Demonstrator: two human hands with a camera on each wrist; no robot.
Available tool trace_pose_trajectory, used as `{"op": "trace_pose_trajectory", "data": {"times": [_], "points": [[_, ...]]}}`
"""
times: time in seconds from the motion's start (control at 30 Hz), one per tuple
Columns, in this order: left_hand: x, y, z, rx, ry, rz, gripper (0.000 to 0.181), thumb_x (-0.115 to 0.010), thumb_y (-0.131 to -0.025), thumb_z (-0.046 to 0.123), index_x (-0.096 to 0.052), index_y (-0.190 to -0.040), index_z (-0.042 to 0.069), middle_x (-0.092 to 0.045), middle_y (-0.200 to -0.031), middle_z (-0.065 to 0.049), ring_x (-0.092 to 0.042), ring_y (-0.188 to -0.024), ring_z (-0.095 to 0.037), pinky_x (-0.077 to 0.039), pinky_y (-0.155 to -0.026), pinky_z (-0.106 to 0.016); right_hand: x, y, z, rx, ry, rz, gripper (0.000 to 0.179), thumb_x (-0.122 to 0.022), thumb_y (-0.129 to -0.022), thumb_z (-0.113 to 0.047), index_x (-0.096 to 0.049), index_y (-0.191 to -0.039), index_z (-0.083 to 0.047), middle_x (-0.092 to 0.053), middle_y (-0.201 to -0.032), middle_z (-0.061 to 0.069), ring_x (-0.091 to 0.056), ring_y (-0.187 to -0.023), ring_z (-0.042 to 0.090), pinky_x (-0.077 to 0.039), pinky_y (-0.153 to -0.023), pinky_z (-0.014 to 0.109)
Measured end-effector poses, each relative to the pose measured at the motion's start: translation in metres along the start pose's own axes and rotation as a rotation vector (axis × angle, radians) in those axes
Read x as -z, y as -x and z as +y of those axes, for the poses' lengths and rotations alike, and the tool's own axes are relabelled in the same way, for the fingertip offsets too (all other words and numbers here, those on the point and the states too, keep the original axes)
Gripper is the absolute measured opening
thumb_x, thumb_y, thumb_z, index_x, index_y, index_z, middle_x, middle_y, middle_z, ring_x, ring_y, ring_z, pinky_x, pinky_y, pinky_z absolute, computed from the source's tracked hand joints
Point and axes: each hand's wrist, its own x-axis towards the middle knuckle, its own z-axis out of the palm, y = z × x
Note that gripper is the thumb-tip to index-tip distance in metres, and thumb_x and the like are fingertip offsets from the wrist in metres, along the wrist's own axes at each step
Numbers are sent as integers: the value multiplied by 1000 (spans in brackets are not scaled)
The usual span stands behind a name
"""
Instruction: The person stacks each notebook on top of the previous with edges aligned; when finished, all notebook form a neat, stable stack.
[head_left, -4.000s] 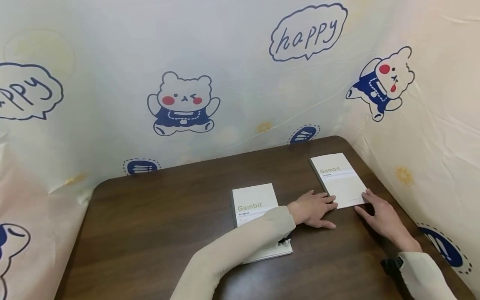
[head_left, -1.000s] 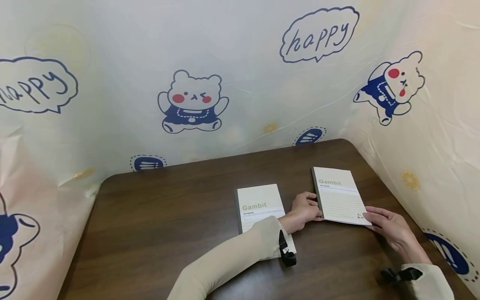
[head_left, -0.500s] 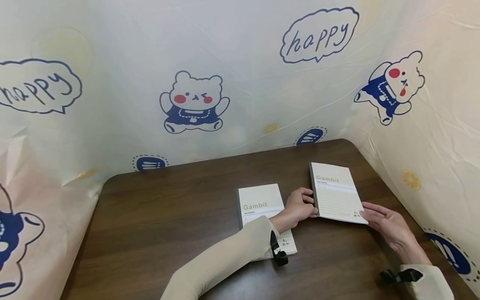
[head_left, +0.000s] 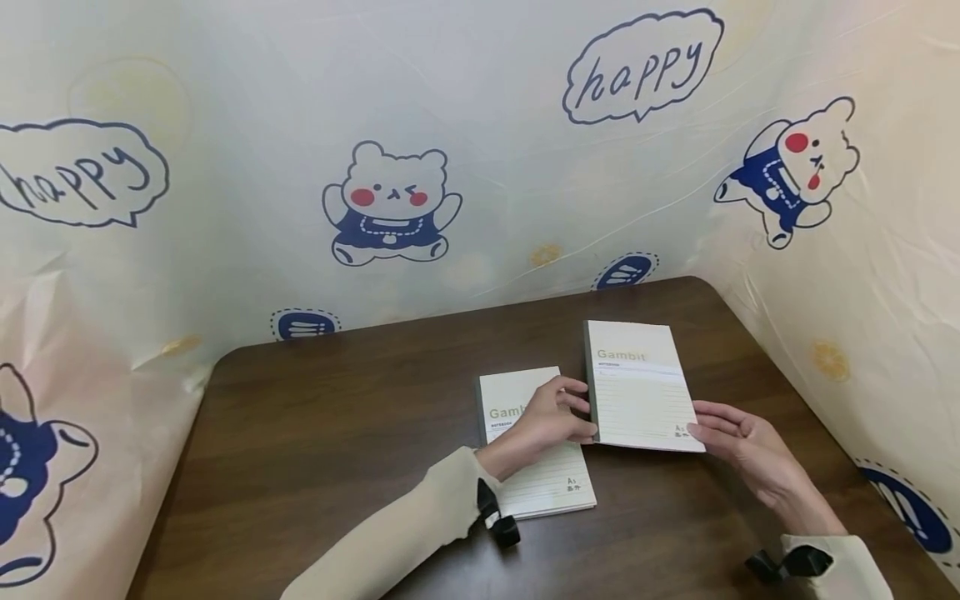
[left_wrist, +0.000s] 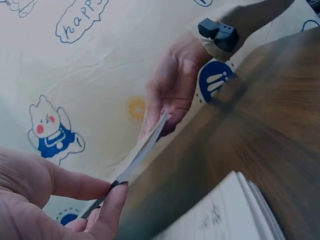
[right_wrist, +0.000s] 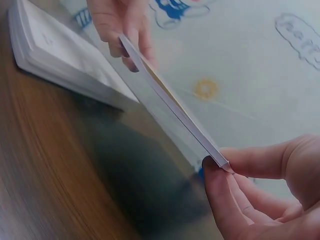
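Observation:
A thin white notebook [head_left: 641, 396] with a dark spine and "Gambit" on its cover hangs above the table between my two hands. My left hand [head_left: 546, 417] pinches its spine edge near the lower left corner, thumb and fingers on either face in the left wrist view. At the lower right corner my right hand [head_left: 750, 446] pinches it the same way. In the right wrist view the held notebook [right_wrist: 175, 107] appears edge-on, slightly bowed. Below and left lies a stack of matching notebooks [head_left: 543, 483], partly covered by my left hand; its layered page edges [right_wrist: 70, 82] show in the right wrist view.
The brown wooden table [head_left: 337, 442] has rounded far corners. A pale curtain [head_left: 510, 183] printed with bears and "happy" bubbles hangs behind it and along both sides. Black straps with small camera mounts [head_left: 498, 521] sit at both cuffs.
Four seconds ago the notebook lay on the right of the table under my fingers. It has been lifted and carried left, with both hands, and now hangs close beside the stack.

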Motion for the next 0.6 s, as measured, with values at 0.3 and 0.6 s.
{"op": "trace_pose_trajectory", "data": {"times": [0.3, 0.6], "points": [[42, 46, -14, -16, -55, 62, 64, -80, -74, -10, -53, -131, 1, -66, -108, -16, -70, -76, -19, -64, -73, -35, -49, 2, -1, 47, 133, -80, 63, -75, -95, -7, -42, -146, 13, -76, -105, -7, -74, -93, 7, -62, -81, 24], [74, 91, -30, -59, -141, 91, 65, -82, -77, -9, -50, -133, -1, -66, -108, -17, -73, -77, -17, -59, -72, -27, -89, 0, 11, 61, 144, -172, 59, -79, -91, -5, -49, -138, 14, -75, -105, 3, -73, -89, 7, -59, -77, 22]]}}
